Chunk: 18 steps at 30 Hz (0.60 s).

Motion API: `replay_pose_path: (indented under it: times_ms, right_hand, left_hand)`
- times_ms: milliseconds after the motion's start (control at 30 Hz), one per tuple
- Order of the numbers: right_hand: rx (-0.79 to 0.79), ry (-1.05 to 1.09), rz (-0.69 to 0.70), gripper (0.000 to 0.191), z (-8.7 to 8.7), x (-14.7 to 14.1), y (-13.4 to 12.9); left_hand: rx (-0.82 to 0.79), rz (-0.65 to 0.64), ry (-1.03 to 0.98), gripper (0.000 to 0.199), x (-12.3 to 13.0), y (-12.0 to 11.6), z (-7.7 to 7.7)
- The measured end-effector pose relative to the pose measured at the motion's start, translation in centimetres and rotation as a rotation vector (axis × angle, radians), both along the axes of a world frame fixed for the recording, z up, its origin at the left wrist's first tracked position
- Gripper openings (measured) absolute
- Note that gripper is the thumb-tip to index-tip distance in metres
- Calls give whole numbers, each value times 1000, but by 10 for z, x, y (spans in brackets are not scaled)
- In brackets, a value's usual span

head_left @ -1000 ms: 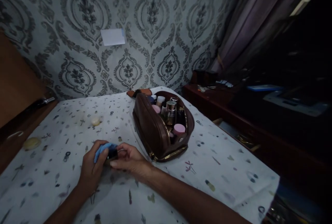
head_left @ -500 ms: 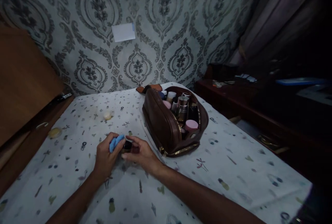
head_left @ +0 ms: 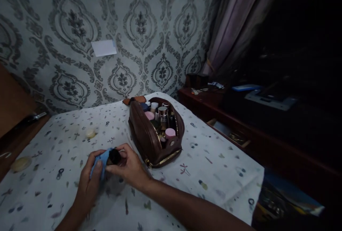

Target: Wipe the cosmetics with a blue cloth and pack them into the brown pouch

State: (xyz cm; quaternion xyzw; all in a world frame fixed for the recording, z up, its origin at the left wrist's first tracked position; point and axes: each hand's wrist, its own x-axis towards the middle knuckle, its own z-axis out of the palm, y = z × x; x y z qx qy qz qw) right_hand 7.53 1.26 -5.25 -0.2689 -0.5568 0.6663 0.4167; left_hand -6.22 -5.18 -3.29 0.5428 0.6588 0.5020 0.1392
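Note:
My left hand (head_left: 91,174) is closed round a crumpled blue cloth (head_left: 100,164), which lies against a small dark-capped container (head_left: 114,156). The fingers of my right hand (head_left: 130,165) grip that container from the right, thumb below and fingers above. Its body is mostly hidden by the cloth and fingers. Just beyond my right hand stands a brown leather bag (head_left: 143,134), unzipped at the top. Inside it are several cosmetics, among them a metallic-capped bottle (head_left: 163,117) and a pink-lidded jar (head_left: 170,133).
The patterned tablecloth (head_left: 213,174) bears two pale yellowish round things, one farther back (head_left: 91,133) and one at left (head_left: 20,164). Dark red furniture with an open drawer (head_left: 229,134) stands right. A brown panel (head_left: 16,99) is at left.
The view has swung right, so the bag and table appear farther left. The dark-capped container is now tilted differently, with its black cap more exposed between my hands.

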Motion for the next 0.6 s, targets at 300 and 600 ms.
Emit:
replay_pose_path:
  times_ms: [300, 600]
  right_hand:
    - [436, -213, -187, 45, 40, 27, 1]
    - [736, -262, -90, 53, 89, 72, 8]
  left_hand:
    - [-209, -30, -352, 45, 26, 1, 25]
    - [-184, 9, -692, 59, 60, 21, 60]
